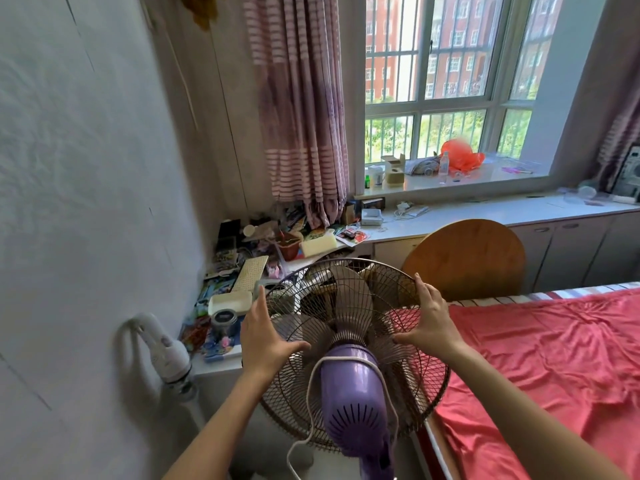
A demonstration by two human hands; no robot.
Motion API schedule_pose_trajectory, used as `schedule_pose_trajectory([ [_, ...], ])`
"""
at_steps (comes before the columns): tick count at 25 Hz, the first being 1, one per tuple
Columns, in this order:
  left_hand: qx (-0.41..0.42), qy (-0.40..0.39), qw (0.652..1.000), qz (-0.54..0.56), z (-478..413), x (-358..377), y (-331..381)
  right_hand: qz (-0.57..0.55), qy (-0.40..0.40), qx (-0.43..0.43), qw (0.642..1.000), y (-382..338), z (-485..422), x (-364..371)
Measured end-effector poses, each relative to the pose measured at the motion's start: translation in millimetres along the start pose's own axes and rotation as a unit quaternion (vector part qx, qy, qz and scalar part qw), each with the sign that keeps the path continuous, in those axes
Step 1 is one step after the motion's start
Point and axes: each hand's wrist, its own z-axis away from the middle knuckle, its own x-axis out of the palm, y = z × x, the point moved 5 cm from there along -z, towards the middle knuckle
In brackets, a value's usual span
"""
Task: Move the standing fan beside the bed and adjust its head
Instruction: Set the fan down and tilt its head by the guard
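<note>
The standing fan [349,393] stands right below me, seen from behind: a purple motor housing, a white cord looped over it, and a round wire cage [346,271] tilted up and away. My left hand [263,334] grips the cage's left rim, thumb on the back wires. On the right rim my right hand [429,320] holds the cage the same way. The bed [540,368], covered by a red sheet, lies directly to the fan's right, its edge touching the cage's lower right.
A cluttered low desk [221,365] with jars, boxes and papers sits behind the fan on the left. A wooden chair back [467,258] stands behind the cage. The white wall [86,237] with a hanging white appliance [166,348] is close on the left.
</note>
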Motion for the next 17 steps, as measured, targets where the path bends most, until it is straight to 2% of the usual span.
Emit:
schedule_pose_trajectory([
  [7, 0.004, 0.057, 0.998, -0.016, 36.7, -11.6, -3.5, -0.026, 0.037, -0.044, 0.998, 4.0, 24.0, 0.6],
  [17, -0.021, 0.046, 0.997, -0.050, 41.4, -17.4, -11.4, -0.026, -0.011, -0.033, 0.999, -2.1, 12.9, -0.8],
])
